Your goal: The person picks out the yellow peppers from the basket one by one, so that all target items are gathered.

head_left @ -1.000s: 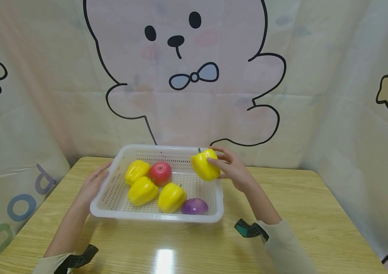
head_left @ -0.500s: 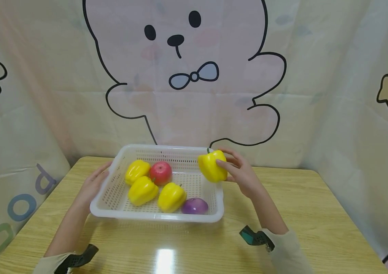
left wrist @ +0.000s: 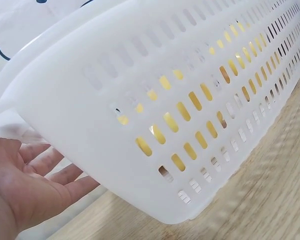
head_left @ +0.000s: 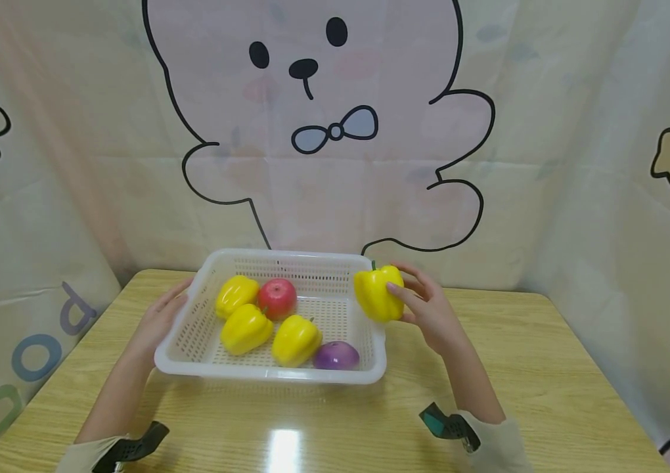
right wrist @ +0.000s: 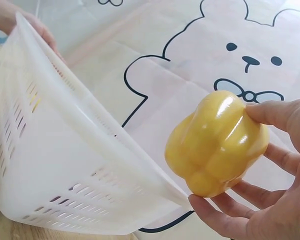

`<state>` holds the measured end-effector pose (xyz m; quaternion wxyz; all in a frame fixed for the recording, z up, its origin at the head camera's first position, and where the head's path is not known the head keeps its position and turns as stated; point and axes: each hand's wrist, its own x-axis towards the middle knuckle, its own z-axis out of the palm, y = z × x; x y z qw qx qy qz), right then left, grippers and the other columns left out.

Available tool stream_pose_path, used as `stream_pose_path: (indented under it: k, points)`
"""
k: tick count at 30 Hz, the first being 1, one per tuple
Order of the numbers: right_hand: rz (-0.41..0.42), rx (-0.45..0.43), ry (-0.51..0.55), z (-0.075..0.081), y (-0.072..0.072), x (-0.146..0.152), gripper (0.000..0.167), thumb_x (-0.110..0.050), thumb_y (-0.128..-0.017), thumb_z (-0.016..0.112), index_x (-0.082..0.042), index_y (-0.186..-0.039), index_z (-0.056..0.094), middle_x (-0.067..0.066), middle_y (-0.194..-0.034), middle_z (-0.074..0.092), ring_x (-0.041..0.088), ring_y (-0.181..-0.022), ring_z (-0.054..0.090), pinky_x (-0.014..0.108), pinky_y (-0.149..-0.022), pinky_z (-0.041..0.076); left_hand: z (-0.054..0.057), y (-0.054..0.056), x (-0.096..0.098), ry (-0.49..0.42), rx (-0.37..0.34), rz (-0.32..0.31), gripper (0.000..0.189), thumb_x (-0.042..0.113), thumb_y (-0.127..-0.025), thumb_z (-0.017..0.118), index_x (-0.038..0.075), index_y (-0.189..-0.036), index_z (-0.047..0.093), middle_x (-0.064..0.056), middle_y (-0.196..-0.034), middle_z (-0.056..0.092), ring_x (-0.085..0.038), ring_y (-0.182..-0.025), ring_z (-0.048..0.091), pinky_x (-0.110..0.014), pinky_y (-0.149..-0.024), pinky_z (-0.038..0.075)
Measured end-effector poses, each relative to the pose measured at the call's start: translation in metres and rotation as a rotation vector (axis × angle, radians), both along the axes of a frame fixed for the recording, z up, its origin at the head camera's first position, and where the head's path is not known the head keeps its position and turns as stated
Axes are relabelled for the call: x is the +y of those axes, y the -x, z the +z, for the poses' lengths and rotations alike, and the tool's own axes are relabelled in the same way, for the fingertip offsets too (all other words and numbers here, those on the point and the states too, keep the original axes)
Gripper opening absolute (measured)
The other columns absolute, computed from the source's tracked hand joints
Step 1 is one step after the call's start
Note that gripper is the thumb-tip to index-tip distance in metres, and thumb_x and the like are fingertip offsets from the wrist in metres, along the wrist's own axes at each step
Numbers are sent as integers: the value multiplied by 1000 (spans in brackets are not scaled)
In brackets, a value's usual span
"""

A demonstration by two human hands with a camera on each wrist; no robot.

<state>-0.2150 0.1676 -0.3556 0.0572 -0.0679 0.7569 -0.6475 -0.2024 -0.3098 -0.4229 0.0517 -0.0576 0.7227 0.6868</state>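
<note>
A yellow bell pepper [head_left: 379,293] with a green stem is gripped by my right hand [head_left: 429,309], thumb on the near side and fingers behind. In the head view it overlaps the right rim of the white plastic basket [head_left: 223,373]; the right wrist view shows the pepper [right wrist: 217,145] raised beside the rim. My left hand [head_left: 160,322] rests along the basket's left end; in the left wrist view its loosely extended fingers [left wrist: 65,192] touch the outer wall below the rim. Inside lie three more yellow peppers [head_left: 246,330], a red round fruit [head_left: 278,299] and a purple onion-like piece [head_left: 335,355].
The basket stands on a light wooden table [head_left: 518,368]. A printed curtain [head_left: 335,197] with a cartoon bear hangs just behind the table, and cloth also closes off both sides. Black straps [head_left: 134,449] circle both sleeve cuffs.
My right hand has carried the yellow pepper rightward and slightly nearer, from over the basket's inside to its right rim. The left hand and the basket stay where they were.
</note>
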Motion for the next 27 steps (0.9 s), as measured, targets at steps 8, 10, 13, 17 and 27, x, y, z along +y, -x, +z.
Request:
stream_pose_path:
  k: [8,10,13,17,27]
  points:
    - [-33,-12,-7,-1,-6,4,57,-26,-108,62,-16,-161,42,20,-160,42,42,-140,51,53,-106,52,-1,0,0,2,17,2,65,42,-115,40,19,-171,17,26,-110,64,0,-99,68,-24,-84,59]
    - [-46,-17,-7,0,-7,6,57,-27,-108,62,-17,-161,41,21,-160,42,42,-139,52,52,-106,53,-1,0,1,11,15,5,65,43,-115,40,20,-171,17,26,-110,64,0,-99,68,-24,-84,59]
    - [-61,-21,-9,0,-7,8,57,-27,-108,62,-17,-161,41,21,-160,42,42,-139,52,51,-105,53,-1,1,1,17,7,7,65,43,-115,40,20,-171,17,25,-110,64,0,-99,68,-25,-84,59]
    - [-62,-21,-7,0,-8,10,58,-27,-109,62,-16,-161,40,21,-160,42,41,-139,52,50,-105,53,0,2,2,27,-2,8,65,44,-114,40,22,-171,17,24,-110,64,-1,-98,68,-25,-83,59]
    - [-69,-13,-7,2,-8,15,60,-28,-109,61,-15,-162,38,21,-161,41,39,-138,51,46,-104,55,1,0,-1,21,0,-1,66,45,-114,40,21,-171,16,27,-110,64,0,-99,69,-25,-84,59]
